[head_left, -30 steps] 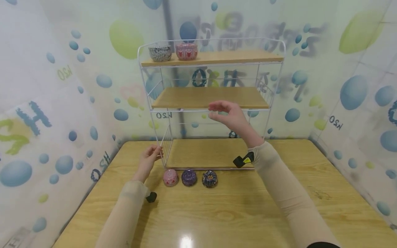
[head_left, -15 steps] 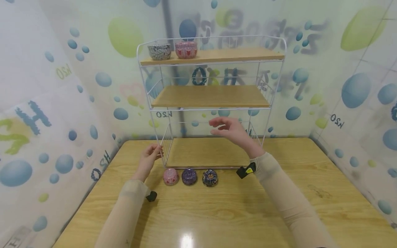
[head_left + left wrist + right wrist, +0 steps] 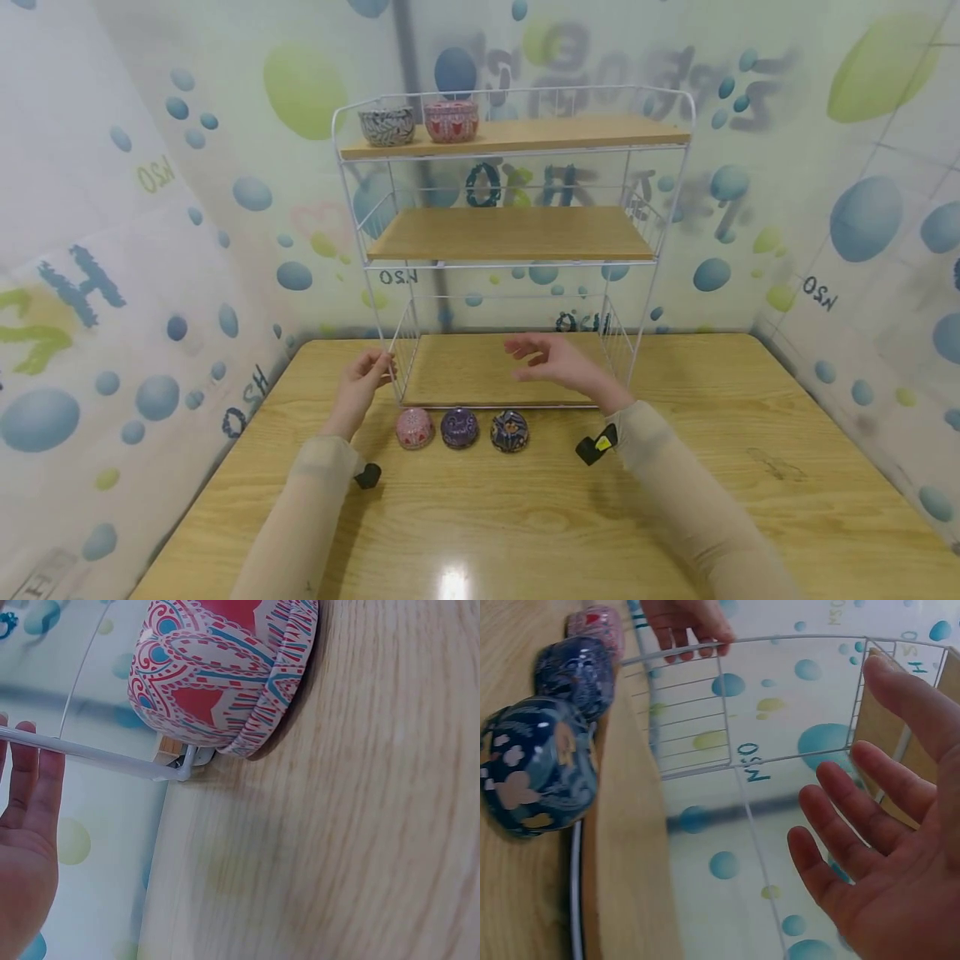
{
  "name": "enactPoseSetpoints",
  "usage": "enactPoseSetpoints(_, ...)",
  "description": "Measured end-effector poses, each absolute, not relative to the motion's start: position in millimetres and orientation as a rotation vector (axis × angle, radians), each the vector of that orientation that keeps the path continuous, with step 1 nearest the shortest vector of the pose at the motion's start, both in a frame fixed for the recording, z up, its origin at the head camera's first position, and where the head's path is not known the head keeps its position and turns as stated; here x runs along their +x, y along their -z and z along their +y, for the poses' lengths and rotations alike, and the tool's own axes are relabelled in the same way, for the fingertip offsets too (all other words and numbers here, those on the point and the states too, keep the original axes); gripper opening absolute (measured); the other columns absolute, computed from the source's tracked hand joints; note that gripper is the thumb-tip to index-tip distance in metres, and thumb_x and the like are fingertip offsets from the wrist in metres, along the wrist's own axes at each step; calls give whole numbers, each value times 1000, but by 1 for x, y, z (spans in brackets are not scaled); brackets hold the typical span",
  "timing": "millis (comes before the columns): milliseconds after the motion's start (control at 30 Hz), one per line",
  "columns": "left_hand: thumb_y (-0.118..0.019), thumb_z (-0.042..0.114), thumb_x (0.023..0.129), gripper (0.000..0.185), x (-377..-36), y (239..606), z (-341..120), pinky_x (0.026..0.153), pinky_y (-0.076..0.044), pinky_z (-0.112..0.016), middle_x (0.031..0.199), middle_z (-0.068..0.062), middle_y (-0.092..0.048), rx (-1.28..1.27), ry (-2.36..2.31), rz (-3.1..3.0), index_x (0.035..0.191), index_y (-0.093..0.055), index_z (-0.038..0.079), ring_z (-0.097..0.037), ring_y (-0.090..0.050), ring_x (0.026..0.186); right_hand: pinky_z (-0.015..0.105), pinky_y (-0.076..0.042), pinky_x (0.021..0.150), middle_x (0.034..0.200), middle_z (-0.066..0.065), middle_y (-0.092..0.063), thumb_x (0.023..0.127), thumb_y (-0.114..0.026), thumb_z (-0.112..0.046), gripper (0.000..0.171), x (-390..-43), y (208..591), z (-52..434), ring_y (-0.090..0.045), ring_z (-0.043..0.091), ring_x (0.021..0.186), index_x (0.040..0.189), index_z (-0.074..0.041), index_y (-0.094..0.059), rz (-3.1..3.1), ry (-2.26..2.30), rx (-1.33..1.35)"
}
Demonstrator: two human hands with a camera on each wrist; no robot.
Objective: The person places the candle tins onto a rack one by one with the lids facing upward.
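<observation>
My left hand (image 3: 365,385) holds the front left post (image 3: 90,754) of a white wire shelf rack near its foot; its fingers bend round the post in the left wrist view. Over the bottom shelf (image 3: 450,367), my right hand (image 3: 558,364) hangs with fingers apart and nothing between them. Three patterned bowls stand upside down in a row on the table before the rack: pink (image 3: 415,428), purple (image 3: 459,428) and dark blue floral (image 3: 509,431). The pink one lies closest to the left hand, the dark blue one to the right.
On the top shelf (image 3: 570,133), a grey leaf-patterned bowl (image 3: 387,127) and a pink bowl with red hearts (image 3: 452,122) sit upright at the left. The middle shelf (image 3: 510,233) hangs above my right hand. Printed walls (image 3: 810,250) enclose the wooden table (image 3: 555,517).
My right hand has come down from the front edge of the middle shelf to over the bottom shelf. The left hand stays on the post, and the bowls keep their places.
</observation>
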State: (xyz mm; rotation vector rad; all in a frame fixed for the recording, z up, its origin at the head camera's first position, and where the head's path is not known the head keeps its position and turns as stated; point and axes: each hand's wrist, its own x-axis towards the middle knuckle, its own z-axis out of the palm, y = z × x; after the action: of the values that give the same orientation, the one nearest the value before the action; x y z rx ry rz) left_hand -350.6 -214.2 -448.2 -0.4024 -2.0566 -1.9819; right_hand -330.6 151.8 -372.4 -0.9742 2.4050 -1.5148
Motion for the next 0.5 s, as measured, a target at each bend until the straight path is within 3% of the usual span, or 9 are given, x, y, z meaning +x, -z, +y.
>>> enactPoseSetpoints(267, -54, 19, 101, 39, -348, 446, -212, 81, -55, -26, 103, -28, -59, -391, 1981, -2063, 111, -50, -18, -11, -62, 85, 51, -46, 98, 131, 22, -55, 86, -72, -11, 57, -331, 404, 153, -54, 37, 115, 136, 2, -50, 2400, 1472, -1027)
enactPoseSetpoints(500, -54, 19, 101, 37, -348, 446, -212, 83, -55, -27, 104, -30, -57, -365, 1994, -2056, 110, -52, -17, -11, -61, 86, 48, -49, 94, 130, 23, -55, 85, -74, -14, 61, -330, 425, 154, -55, 37, 115, 137, 5, -47, 2370, 1506, -1010)
